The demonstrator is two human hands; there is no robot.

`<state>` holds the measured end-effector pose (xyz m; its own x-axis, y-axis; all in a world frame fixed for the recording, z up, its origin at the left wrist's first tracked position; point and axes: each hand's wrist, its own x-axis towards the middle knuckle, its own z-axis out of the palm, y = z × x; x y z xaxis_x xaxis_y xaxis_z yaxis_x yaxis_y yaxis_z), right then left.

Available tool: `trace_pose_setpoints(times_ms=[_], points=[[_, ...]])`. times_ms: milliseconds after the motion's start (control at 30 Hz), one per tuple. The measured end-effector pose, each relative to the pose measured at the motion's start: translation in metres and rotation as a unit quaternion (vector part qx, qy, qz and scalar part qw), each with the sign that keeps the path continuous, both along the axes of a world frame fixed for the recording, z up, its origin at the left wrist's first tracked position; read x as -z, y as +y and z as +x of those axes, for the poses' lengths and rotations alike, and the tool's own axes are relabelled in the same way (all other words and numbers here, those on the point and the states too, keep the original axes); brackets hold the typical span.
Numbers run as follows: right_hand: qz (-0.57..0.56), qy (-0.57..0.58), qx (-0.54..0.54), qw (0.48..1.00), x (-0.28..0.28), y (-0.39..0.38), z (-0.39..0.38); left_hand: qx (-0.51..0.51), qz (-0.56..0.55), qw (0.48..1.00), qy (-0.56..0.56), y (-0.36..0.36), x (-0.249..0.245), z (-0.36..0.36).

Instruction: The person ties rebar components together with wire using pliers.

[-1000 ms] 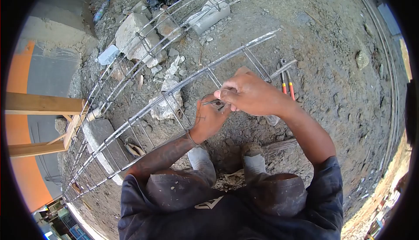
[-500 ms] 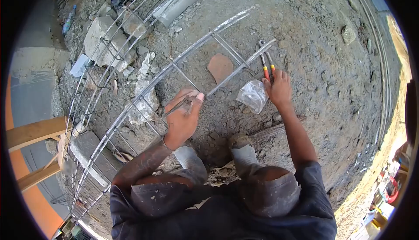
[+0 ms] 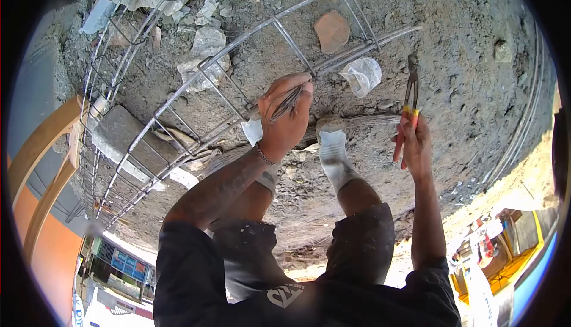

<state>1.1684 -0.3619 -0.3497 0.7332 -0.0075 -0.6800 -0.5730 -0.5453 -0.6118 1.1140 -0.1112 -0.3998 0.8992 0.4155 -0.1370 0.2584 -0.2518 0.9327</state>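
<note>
My left hand (image 3: 285,116) is closed around a small bundle of thin tie wires (image 3: 288,102). Its fingertips are at a crossbar of the rebar cage (image 3: 221,91), close to the near long bar. Off to the right, my right hand (image 3: 416,142) grips pincers (image 3: 410,98) by their red and yellow handles, with the jaws pointing away from me. The pincers are raised, apart from the cage. Between the cage's end and my feet lies a clear plastic bag (image 3: 361,77). A reddish flat stone or tile piece (image 3: 332,32) shows between the cage bars.
A second rebar cage (image 3: 128,35) runs along the left, beside concrete chunks (image 3: 205,59) and a grey block (image 3: 128,140). A wooden frame (image 3: 50,160) stands at the far left. Long thin rods (image 3: 523,131) lie on the rough dirt at right.
My right hand has picked the pincers up off the ground and drawn them toward me. My left hand still holds the wires at the cage. The view has shifted, with my legs now straighter.
</note>
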Motion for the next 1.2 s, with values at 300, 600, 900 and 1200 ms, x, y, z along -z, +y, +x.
trace_pose_setpoints(times_ms=[300, 600, 900, 1200], points=[[0.281, 0.365, 0.143, 0.876, -0.049, 0.081, -0.070, -0.028, 0.069, 0.997, 0.004, -0.011, -0.010, -0.004], [0.205, 0.353, 0.163, 0.898, -0.059, 0.129, -0.053, -0.039, -0.017, 0.999, -0.012, -0.003, -0.006, -0.005], [0.146, 0.386, 0.148, 0.899, -0.074, 0.133, -0.025, -0.116, -0.120, 0.985, -0.042, -0.013, -0.007, -0.008], [0.079, 0.373, 0.119, 0.917, -0.076, 0.127, -0.014, -0.115, -0.073, 0.989, -0.055, -0.016, -0.007, -0.010]])
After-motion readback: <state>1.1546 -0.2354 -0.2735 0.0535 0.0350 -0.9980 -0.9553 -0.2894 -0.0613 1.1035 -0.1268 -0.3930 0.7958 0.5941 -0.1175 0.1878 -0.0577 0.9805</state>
